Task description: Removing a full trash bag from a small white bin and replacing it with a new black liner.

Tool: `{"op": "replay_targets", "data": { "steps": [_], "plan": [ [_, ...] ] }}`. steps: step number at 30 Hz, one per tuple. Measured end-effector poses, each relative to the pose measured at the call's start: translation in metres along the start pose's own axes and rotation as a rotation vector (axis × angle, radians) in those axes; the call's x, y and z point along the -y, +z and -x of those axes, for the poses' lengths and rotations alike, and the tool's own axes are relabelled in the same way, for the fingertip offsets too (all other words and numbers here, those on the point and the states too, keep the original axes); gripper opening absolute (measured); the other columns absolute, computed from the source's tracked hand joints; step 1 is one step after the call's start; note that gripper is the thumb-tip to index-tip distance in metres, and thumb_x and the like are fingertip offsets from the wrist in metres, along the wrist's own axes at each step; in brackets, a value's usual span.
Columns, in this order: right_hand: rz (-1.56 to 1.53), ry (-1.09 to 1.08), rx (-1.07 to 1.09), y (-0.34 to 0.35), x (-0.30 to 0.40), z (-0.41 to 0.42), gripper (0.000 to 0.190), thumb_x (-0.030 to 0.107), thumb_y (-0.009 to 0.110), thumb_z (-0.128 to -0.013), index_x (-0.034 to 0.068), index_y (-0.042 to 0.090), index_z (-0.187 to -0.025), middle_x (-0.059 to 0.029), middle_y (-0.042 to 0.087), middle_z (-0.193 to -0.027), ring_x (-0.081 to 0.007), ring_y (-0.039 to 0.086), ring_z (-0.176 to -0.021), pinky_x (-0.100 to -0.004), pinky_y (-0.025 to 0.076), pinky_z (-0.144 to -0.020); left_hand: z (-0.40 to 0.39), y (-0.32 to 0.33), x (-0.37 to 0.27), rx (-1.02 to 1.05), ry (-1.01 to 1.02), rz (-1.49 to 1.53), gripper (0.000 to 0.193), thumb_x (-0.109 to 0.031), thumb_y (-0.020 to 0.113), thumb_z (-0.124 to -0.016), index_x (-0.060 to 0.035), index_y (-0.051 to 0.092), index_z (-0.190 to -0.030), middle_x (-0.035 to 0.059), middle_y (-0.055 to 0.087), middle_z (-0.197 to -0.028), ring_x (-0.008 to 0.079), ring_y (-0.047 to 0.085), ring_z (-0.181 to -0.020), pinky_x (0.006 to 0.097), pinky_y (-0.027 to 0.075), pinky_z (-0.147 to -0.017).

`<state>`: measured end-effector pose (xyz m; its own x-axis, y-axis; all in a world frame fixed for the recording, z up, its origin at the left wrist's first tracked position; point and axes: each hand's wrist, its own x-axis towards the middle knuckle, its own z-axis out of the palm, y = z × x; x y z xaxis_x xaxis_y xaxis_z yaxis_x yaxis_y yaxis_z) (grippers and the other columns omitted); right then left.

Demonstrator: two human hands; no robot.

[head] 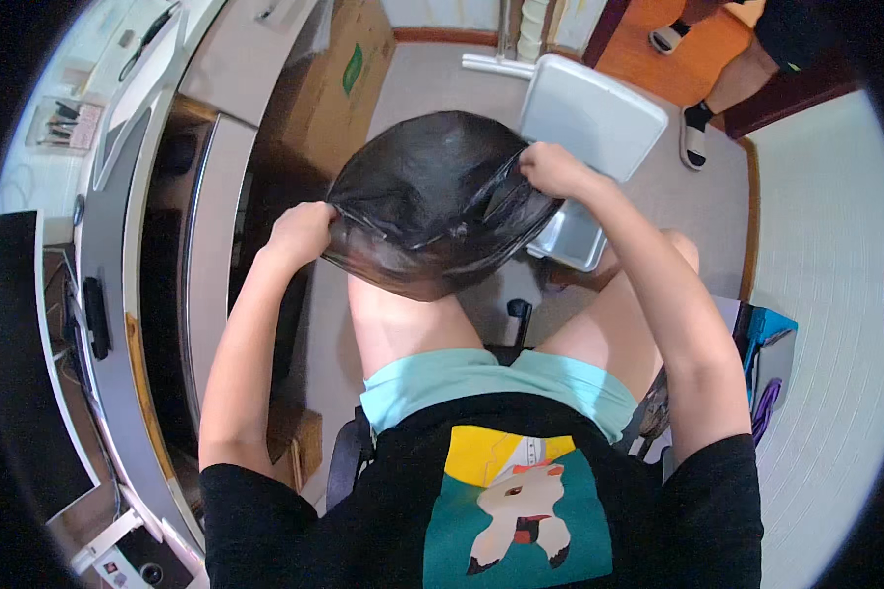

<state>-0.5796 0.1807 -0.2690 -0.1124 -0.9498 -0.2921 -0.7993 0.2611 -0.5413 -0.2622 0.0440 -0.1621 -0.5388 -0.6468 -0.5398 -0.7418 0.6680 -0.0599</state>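
A black plastic bag (pixel 435 177) is spread wide in front of my knees, its film thin enough to show light through the lower part. My left hand (pixel 300 230) grips its rim on the left side. On the right, my right hand (pixel 552 168) pinches the opposite edge, a bit higher. Behind the bag stands a pale grey plastic bin (pixel 597 110), which the bag and my right forearm partly cover. Whether anything is inside the bag I cannot tell.
A desk with open compartments (pixel 214 191) runs along my left. Beyond it stands a cardboard box (pixel 346 81). Another person's foot in a slipper (pixel 695 136) is by the doorway at upper right. A blue bag (pixel 770 346) stands against the right wall.
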Motion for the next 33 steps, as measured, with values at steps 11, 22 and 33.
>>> {"op": "replay_targets", "data": {
  "steps": [11, 22, 33],
  "plan": [
    [-0.121, 0.009, -0.16, -0.034, 0.034, 0.066, 0.023, 0.015, 0.057, -0.081, -0.001, 0.061, -0.098, -0.0251, 0.062, -0.088, -0.0412, 0.059, -0.086, -0.0455, 0.046, -0.078, 0.012, -0.175, 0.178, -1.136, 0.005, -0.194, 0.027, -0.014, 0.049, -0.091, -0.0066, 0.056, -0.116, 0.0199, 0.06, -0.11, 0.033, 0.061, -0.096, 0.0374, 0.047, -0.082],
    [-0.776, 0.133, -0.349, -0.042, 0.014, 0.095, 0.025, 0.024, 0.058, -0.086, 0.0, 0.065, -0.087, -0.0099, 0.062, -0.07, -0.0176, 0.054, -0.064, -0.0287, 0.044, -0.065, 0.042, -0.154, 0.122, -1.058, 0.015, 0.103, 0.018, -0.01, 0.05, -0.092, 0.0009, 0.054, -0.107, 0.0185, 0.062, -0.092, 0.026, 0.063, -0.085, 0.0344, 0.047, -0.076],
    [-0.798, 0.167, -0.23, -0.024, 0.067, 0.14, 0.05, 0.045, 0.053, -0.088, -0.002, 0.066, -0.077, -0.015, 0.063, -0.07, -0.0263, 0.062, -0.07, -0.0358, 0.047, -0.066, 0.082, 0.013, -0.092, -0.669, 0.754, -0.081, 0.027, -0.016, 0.059, -0.069, -0.0082, 0.056, -0.094, 0.0048, 0.05, -0.081, 0.0202, 0.054, -0.078, 0.0328, 0.045, -0.065]
  ]
}}
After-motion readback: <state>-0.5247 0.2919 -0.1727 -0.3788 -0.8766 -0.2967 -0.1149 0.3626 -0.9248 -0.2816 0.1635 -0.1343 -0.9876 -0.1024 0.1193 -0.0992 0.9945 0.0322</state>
